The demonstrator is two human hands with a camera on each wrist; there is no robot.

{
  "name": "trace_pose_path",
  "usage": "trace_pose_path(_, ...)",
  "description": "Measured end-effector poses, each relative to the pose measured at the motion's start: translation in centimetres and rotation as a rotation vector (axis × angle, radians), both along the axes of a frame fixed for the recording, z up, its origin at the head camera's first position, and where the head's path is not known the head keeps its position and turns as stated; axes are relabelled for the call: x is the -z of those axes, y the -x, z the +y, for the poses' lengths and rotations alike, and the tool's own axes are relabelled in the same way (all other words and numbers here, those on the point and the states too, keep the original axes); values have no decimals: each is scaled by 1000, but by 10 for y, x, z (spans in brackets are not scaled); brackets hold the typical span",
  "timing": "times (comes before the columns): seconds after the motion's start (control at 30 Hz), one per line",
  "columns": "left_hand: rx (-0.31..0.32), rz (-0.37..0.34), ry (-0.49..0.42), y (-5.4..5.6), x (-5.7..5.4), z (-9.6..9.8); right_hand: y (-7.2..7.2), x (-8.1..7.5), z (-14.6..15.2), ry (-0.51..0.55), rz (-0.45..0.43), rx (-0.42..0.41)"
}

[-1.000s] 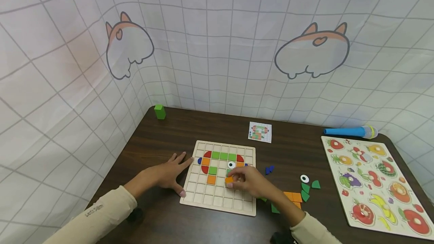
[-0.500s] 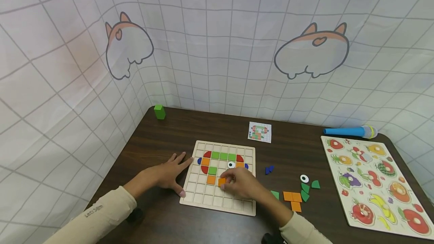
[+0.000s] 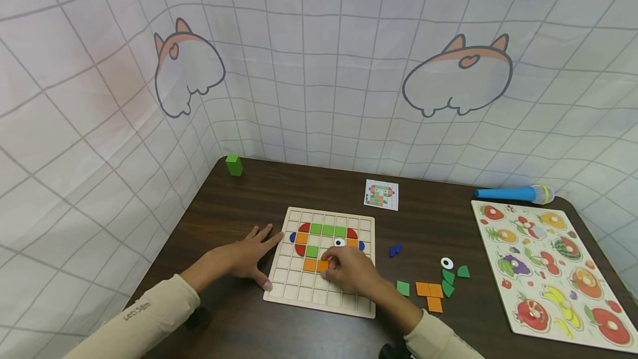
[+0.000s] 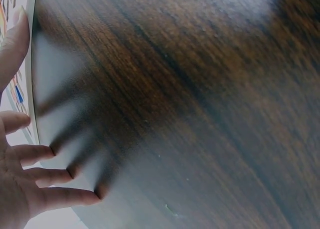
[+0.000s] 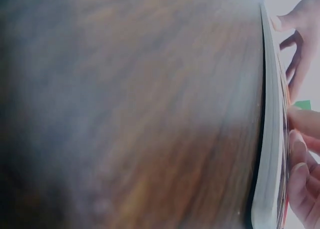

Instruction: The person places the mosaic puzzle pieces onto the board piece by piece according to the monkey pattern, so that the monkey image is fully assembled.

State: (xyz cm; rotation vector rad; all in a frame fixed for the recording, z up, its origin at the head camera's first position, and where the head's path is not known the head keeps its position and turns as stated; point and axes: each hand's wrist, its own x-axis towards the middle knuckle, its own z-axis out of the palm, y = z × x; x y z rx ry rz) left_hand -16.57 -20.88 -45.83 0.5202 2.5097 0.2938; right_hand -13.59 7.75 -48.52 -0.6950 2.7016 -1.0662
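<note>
A wooden grid board (image 3: 289,287) lies on the dark table, bearing red, green, blue and orange pieces and an eye piece (image 3: 339,242). My right hand (image 3: 353,271) has thumb and fingertips at the right side of an orange square tile (image 3: 323,266), which sits beside another orange tile (image 3: 310,265). Spread out at the board's left edge, my left hand (image 3: 245,255) has its thumb on the lower left corner. The left wrist view shows that hand's straight fingers (image 4: 47,176) touching the tabletop. In the right wrist view, the right hand (image 5: 305,174) is partly cut off beside the board edge.
Right of the board lie a green square (image 3: 402,288), several orange tiles (image 3: 428,290), green pieces (image 3: 448,277), another eye piece (image 3: 447,263) and blue pieces (image 3: 395,250). Behind are a pattern card (image 3: 381,195), a green block (image 3: 234,165), a blue microphone (image 3: 513,194) and a fruit puzzle (image 3: 553,270).
My right hand has moved left across the board with the orange tile, bringing it down beside the other orange tile. My left hand has stayed in place.
</note>
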Motion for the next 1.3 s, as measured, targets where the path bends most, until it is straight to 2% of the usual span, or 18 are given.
trace_pose_path(0.23,0,-2,4,1,0,0,1,-4,-2,-38,0,32)
trace_pose_path(0.43,3,1,13,1,1,1,4,-6,-2,-50,-16,24)
trace_pose_path(0.6,1,0,8,1,0,1,7,-10,0,-71,-9,5)
trace_pose_path(0.73,0,0,6,0,0,1,11,-17,7,-46,-15,-39)
trace_pose_path(0.9,7,0,1,0,0,1,17,-24,35,2,-13,-123)
trace_pose_path(1.0,8,-3,-1,0,1,1,19,-28,60,22,-27,-144)
trace_pose_path(1.3,3,-6,3,0,-1,0,9,-33,136,10,-105,-113)
